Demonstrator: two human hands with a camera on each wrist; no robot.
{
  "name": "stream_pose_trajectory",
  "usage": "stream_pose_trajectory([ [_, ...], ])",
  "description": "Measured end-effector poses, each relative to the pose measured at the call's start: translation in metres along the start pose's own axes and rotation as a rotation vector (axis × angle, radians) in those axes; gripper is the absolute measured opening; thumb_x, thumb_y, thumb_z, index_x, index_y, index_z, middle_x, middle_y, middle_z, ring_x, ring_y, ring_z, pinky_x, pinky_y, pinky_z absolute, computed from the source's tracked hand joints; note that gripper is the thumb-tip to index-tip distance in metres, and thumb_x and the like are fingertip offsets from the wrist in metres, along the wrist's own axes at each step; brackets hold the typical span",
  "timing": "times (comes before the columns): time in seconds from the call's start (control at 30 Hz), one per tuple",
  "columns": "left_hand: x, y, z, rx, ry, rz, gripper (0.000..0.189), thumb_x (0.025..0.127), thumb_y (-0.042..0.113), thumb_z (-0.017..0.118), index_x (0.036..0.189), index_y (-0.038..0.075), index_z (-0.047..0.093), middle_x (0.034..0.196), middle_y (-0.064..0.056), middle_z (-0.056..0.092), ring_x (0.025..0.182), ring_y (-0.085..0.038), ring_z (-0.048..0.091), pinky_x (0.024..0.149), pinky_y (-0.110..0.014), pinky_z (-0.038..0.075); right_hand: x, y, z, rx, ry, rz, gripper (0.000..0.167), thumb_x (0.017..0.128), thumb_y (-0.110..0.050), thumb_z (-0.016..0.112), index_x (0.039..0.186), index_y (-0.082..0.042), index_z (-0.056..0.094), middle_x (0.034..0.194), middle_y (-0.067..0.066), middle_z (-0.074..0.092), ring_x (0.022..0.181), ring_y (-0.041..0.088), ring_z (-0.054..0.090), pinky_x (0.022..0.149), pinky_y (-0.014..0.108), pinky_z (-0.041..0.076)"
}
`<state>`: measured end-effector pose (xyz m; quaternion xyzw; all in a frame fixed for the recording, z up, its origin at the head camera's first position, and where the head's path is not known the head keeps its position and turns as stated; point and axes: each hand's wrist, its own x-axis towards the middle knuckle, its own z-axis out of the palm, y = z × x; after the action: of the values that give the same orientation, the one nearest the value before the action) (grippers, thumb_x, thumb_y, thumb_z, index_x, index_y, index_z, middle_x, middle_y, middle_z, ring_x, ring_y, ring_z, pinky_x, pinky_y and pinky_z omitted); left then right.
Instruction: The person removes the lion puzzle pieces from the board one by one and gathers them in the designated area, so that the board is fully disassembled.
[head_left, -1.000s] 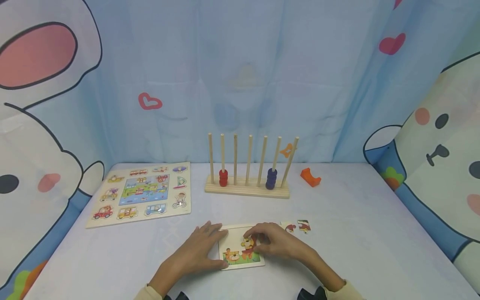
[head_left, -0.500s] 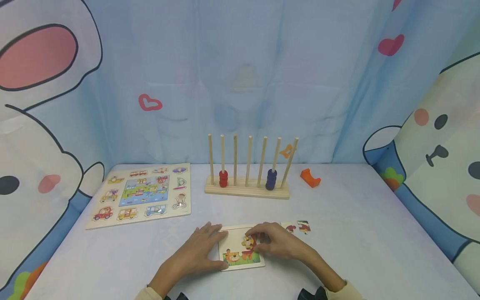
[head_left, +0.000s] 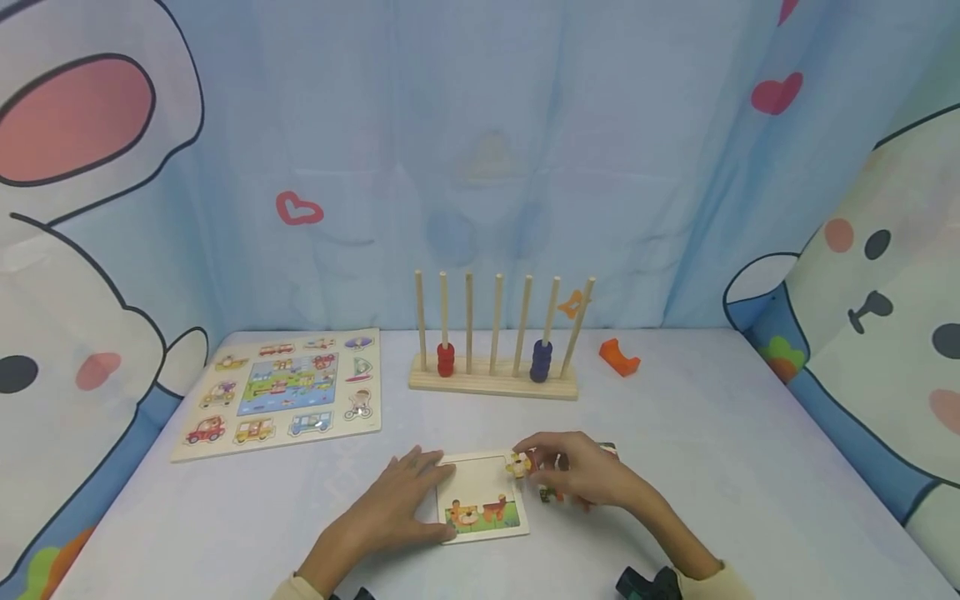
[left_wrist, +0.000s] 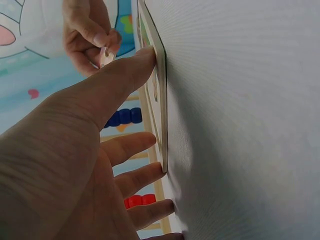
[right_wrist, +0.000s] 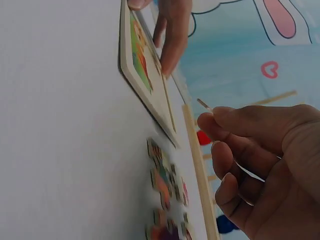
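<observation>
The puzzle piece (head_left: 517, 465), yellow, thin and edge-on in the right wrist view, has shifted from over the puzzle board (head_left: 476, 480) to its upper right corner, low centre of the head frame; the area above the orange-and-green bottom strip (head_left: 483, 514) is bare, so that spot seems unfilled. The right hand (head_left: 588, 472) pinches it between thumb and finger; the left hand (head_left: 401, 502) lies spread, thumb touching the board's left side.

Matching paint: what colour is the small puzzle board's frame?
The frame is pale cream, clearest in the right wrist view.
</observation>
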<state>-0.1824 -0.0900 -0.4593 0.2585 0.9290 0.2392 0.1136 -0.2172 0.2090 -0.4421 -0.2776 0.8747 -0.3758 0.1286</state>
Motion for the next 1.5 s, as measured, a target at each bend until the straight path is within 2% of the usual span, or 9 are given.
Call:
stream_pose_trajectory([
  [0.13,-0.001,0.0,-0.001,0.0,0.003,0.001,0.079,0.076,0.054,0.074,0.14,0.015,0.049,0.15,-0.011,0.039,0.142,-0.04,0.025,0.113,-0.061,0.02,-0.009,0.006,-0.009,0.001,0.011,0.009,0.031,0.087,-0.02,0.071,0.117,-0.018,0.064,0.084,-0.007,0.066,0.066,0.007,0.056,0.057,0.024,0.05],
  [0.27,-0.002,0.0,-0.002,-0.005,0.002,0.003,0.079,0.076,0.053,0.074,0.14,0.014,0.049,0.15,-0.011,0.039,0.142,-0.04,0.024,0.113,-0.061,0.02,-0.02,0.014,-0.017,0.039,0.007,0.024,0.033,0.087,-0.02,0.071,0.119,-0.014,0.063,0.08,-0.003,0.066,0.064,0.009,0.057,0.056,0.024,0.05],
  [0.5,-0.002,0.0,-0.001,-0.016,-0.004,0.006,0.078,0.077,0.053,0.073,0.141,0.015,0.048,0.15,-0.011,0.038,0.142,-0.039,0.023,0.114,-0.06,0.019,-0.039,0.027,-0.031,0.094,-0.002,0.097,0.036,0.086,-0.019,0.072,0.119,-0.009,0.063,0.079,0.001,0.063,0.067,0.009,0.055,0.058,0.022,0.046],
  [0.73,-0.001,0.0,-0.001,-0.01,-0.008,-0.009,0.079,0.076,0.053,0.074,0.141,0.016,0.048,0.15,-0.01,0.038,0.143,-0.038,0.023,0.114,-0.06,0.018,-0.055,0.041,-0.041,0.12,-0.039,0.153,0.041,0.087,-0.02,0.071,0.124,-0.009,0.061,0.081,0.002,0.06,0.067,0.009,0.055,0.057,0.022,0.047],
  [0.9,-0.001,0.001,-0.001,-0.011,-0.006,-0.006,0.079,0.077,0.053,0.074,0.141,0.016,0.047,0.15,-0.01,0.038,0.143,-0.038,0.024,0.114,-0.06,0.019,-0.064,0.05,-0.048,0.148,-0.059,0.179,0.04,0.087,-0.018,0.07,0.123,-0.004,0.059,0.083,0.004,0.061,0.07,0.009,0.055,0.058,0.022,0.045],
  [1.1,-0.002,0.002,-0.002,-0.008,-0.004,-0.004,0.079,0.077,0.052,0.074,0.141,0.015,0.048,0.15,-0.01,0.039,0.142,-0.038,0.024,0.114,-0.06,0.019,-0.073,0.057,-0.053,0.189,-0.085,0.22,0.04,0.088,-0.015,0.068,0.123,-0.001,0.057,0.087,0.009,0.065,0.07,0.012,0.056,0.059,0.022,0.046],
  [1.3,-0.002,0.002,-0.002,-0.003,-0.003,-0.002,0.079,0.077,0.052,0.074,0.141,0.015,0.048,0.15,-0.01,0.039,0.142,-0.038,0.024,0.114,-0.06,0.019,-0.078,0.06,-0.053,0.154,-0.072,0.265,0.041,0.087,-0.019,0.07,0.121,-0.001,0.059,0.084,0.006,0.064,0.07,0.012,0.055,0.059,0.023,0.045],
  [1.5,-0.002,0.001,-0.001,0.003,-0.001,0.005,0.079,0.077,0.052,0.074,0.141,0.014,0.048,0.149,-0.011,0.039,0.142,-0.039,0.025,0.113,-0.06,0.02,-0.079,0.062,-0.051,0.141,-0.057,0.273,0.039,0.086,-0.019,0.071,0.119,-0.002,0.06,0.082,0.004,0.06,0.069,0.012,0.054,0.058,0.022,0.045],
])
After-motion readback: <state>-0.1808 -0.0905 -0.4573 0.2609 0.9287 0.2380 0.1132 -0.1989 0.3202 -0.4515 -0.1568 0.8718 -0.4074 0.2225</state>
